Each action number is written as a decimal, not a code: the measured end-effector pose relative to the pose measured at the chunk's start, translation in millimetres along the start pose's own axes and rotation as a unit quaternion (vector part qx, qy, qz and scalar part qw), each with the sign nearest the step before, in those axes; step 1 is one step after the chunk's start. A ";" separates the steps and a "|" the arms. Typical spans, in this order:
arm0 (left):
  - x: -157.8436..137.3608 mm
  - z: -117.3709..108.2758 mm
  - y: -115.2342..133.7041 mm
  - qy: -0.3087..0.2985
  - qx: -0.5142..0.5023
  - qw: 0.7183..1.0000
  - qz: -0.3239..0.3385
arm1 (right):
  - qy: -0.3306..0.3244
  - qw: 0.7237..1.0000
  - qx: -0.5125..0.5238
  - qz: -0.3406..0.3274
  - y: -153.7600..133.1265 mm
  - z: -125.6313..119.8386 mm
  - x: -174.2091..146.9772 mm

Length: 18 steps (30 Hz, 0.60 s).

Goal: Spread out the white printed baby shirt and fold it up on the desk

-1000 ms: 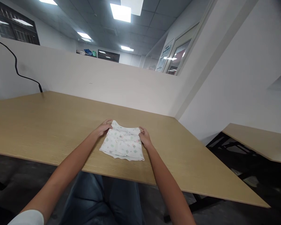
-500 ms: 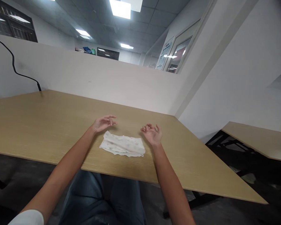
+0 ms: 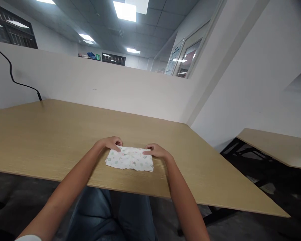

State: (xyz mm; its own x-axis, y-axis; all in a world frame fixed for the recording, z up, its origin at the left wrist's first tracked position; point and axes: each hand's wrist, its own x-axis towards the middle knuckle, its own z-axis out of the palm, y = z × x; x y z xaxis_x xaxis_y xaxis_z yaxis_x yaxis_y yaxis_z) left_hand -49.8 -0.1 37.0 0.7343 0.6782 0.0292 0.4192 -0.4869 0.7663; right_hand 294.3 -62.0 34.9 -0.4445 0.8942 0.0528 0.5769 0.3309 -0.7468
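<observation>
A folded white cloth (image 3: 130, 159) printed with small green, pink and dark figures lies flat near the table's front edge. My left hand (image 3: 112, 143) is closed at its far left corner, thumb on top and fingers curled behind the far edge. At the far right corner, my right hand (image 3: 156, 150) pinches the cloth, its thumb lying over the printed face. The fingertips under the cloth are hidden.
The wooden table (image 3: 72, 130) runs up to a white partition (image 3: 120, 87) at the back. A black cable (image 3: 12, 72) bends down to the table at the left. Another table (image 3: 273, 144) stands to the right.
Both hands have come down from beyond the cloth and closed on its far corners. The cloth's mostly plain upper side has given way to a flatter, printed face.
</observation>
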 end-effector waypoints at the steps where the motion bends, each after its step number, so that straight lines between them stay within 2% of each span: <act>1: 0.4 0.2 1.1 0.005 0.007 1.000 0.003 | 0.007 1.000 -0.007 -0.015 -2.3 -0.5 0.4; 2: 0.9 0.6 3.4 0.022 0.017 1.000 0.003 | 0.036 0.999 -0.017 -0.032 -5.0 -0.9 1.4; 4: 2.4 1.8 11.9 0.102 0.042 0.994 0.003 | 0.150 0.986 -0.038 -0.067 -11.2 -1.8 4.5; 5: 3.1 2.5 17.7 0.166 0.055 0.984 0.007 | 0.221 0.971 -0.049 -0.083 -14.1 -2.6 6.1; 7: 4.2 3.4 29.8 0.308 0.080 0.948 0.022 | 0.338 0.933 -0.062 -0.106 -18.6 -5.0 8.3; 9: 5.3 4.7 37.9 0.400 0.104 0.909 0.045 | 0.378 0.916 -0.066 -0.118 -19.8 -7.5 9.0; 10: 5.9 5.8 38.8 0.413 0.122 0.901 0.057 | 0.370 0.918 -0.068 -0.123 -18.7 -8.3 9.0; 12: 8.0 9.3 33.1 0.383 0.165 0.905 0.080 | 0.315 0.938 -0.075 -0.127 -13.4 -7.9 8.9; 14: 11.0 14.7 19.1 0.310 0.197 0.926 0.088 | 0.235 0.962 -0.079 -0.116 -5.4 -5.2 8.8; 16: 14.2 20.9 2.4 0.238 0.201 0.947 0.077 | 0.163 0.979 -0.075 -0.094 2.4 -1.8 8.4; 18: 16.7 26.0 -10.8 0.196 0.189 0.960 0.067 | 0.124 0.987 -0.069 -0.078 7.2 0.7 7.6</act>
State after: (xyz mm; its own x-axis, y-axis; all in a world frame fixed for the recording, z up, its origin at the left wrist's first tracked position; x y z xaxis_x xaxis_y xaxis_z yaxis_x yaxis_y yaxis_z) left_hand -28.1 2.2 12.5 0.5686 0.7147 0.4074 0.5535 -0.6987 0.4533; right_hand 294.6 -53.0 29.5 -0.3635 0.8702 0.3326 0.6108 0.4922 -0.6203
